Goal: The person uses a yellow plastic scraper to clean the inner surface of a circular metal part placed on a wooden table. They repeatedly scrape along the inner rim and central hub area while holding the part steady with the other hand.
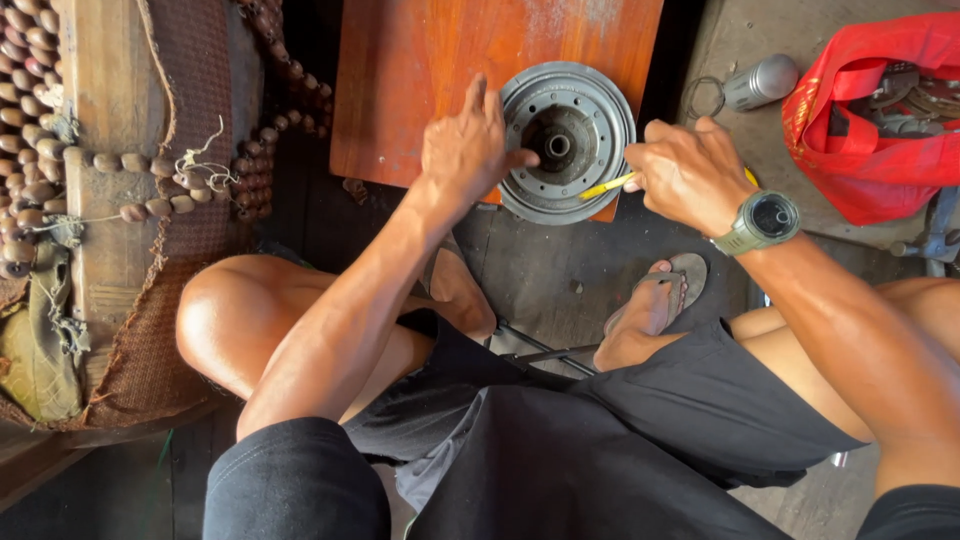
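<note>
**Two hands at a grey metal hub on a wooden board**

Head view: a round grey metal hub (pixel 566 142), ringed with small holes and with a dark hollow centre, lies flat on a reddish wooden board (pixel 420 70), its near edge overhanging the board's front. The board probably gives it a firm, level seat above the dark floor (pixel 560 270).

The left hand (pixel 465 150) rests on the hub's left rim, forefinger raised, thumb reaching in toward the central bore; its grip is loose, pressing more than clasping, and it seems to steady the part against turning.

The right hand (pixel 685 175), with a grey-green wristwatch (pixel 762 222) on its wrist, is closed around a yellow-handled tool (pixel 610 184). The tool's tip meets the hub at its lower right rim, so the hub lies just left of this grip and touches the tool, not the fingers.

On the floor to the right, well apart, sit a small metal cylinder with a ring (pixel 757 83) and a red bag (pixel 880 120) of metal parts. A beaded seat cover (pixel 40 160) hangs at left.
</note>
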